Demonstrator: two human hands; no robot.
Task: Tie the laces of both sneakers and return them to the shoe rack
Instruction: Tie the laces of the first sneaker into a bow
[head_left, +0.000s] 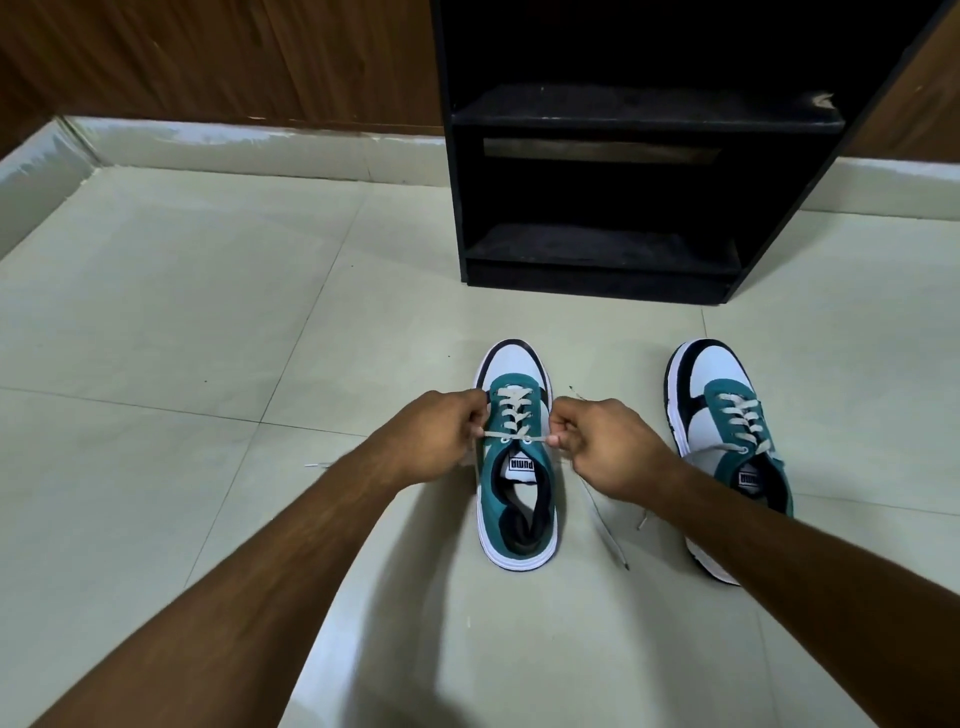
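Observation:
Two teal, white and black sneakers stand on the tiled floor, toes pointing away from me. The left sneaker (517, 467) is between my hands. My left hand (441, 436) pinches the left end of its beige lace (511, 415) beside the top eyelet. My right hand (597, 441) pinches the right end, and both ends are pulled taut sideways. The lace tails run past my hands onto the floor. The right sneaker (727, 447) stands apart on the right, untied, its lace ends loose on the floor.
A black shoe rack (644, 119) with two open shelves stands on the floor just beyond the sneakers. A wooden wall with a pale tiled skirting (234, 145) runs behind it. Pale floor tiles (182, 312) stretch to the left.

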